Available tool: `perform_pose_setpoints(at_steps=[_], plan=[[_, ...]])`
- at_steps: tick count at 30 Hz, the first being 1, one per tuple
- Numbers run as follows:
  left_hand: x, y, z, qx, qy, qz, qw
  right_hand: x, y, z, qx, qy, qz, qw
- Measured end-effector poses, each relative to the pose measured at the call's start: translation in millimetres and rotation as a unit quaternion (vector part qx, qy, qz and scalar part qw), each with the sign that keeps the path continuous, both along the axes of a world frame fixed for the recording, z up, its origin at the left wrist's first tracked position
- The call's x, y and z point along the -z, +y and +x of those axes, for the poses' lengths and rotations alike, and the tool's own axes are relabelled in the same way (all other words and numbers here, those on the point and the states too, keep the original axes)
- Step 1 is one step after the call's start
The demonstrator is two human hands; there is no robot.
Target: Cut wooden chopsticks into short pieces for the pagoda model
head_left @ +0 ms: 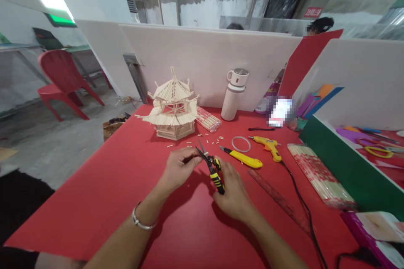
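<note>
My right hand [232,191] grips yellow-and-black cutting pliers [212,168] over the red table [126,185], their jaws open and pointing away from me. My left hand [179,168] is pinched closed beside the jaws, on a thin stick that I can barely make out. A silver bracelet [142,220] circles my left wrist. Beyond the hands stands a small pavilion model [173,107] built of wooden sticks, with short cut stick pieces [205,138] scattered in front of it.
A yellow utility knife [244,157], a tape ring [241,143], a yellow glue gun [268,145] with its black cord, a ruler [277,199] and a stick bundle [320,178] lie to the right. A white bottle [233,94] stands by the partition. A red chair [61,80] is at far left.
</note>
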State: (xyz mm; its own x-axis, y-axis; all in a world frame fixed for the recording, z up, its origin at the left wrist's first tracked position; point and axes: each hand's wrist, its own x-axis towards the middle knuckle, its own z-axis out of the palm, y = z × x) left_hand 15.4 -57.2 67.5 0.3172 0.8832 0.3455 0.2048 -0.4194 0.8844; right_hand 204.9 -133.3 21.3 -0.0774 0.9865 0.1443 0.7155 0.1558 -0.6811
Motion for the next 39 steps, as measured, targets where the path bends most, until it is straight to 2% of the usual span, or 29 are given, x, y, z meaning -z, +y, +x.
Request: perform_pose_setpoints(at_steps=[20, 27, 31, 36, 39], plan=[[-3.3, -1.1, 2.5, 0.0, 0.009, -0.013, 1.0, -1.2, -1.4, 0.7, -0.008, -0.025, 0.02, 0.999], [-3.4, -2.4, 1.5, 0.011, 0.012, -0.013, 1.0, -6.5, 0.7, 1.8, -0.005, -0.016, 0.02, 1.0], [-1.5, -2.7, 3.2, 0.002, 0.012, -0.002, 1.0, -6.1, 0.6, 1.0, 0.003, -0.017, 0.021, 1.0], [0.1, -3.0, 5.5, -0.044, 0.027, 0.017, 0.998, -3.5, -1.2, -1.1, 0.014, -0.032, 0.017, 0.999], [-0.7, -3.1, 5.6, -0.032, 0.034, 0.032, 0.998, -2.5, -0.7, -1.3, 0.01, -0.024, 0.012, 1.0]])
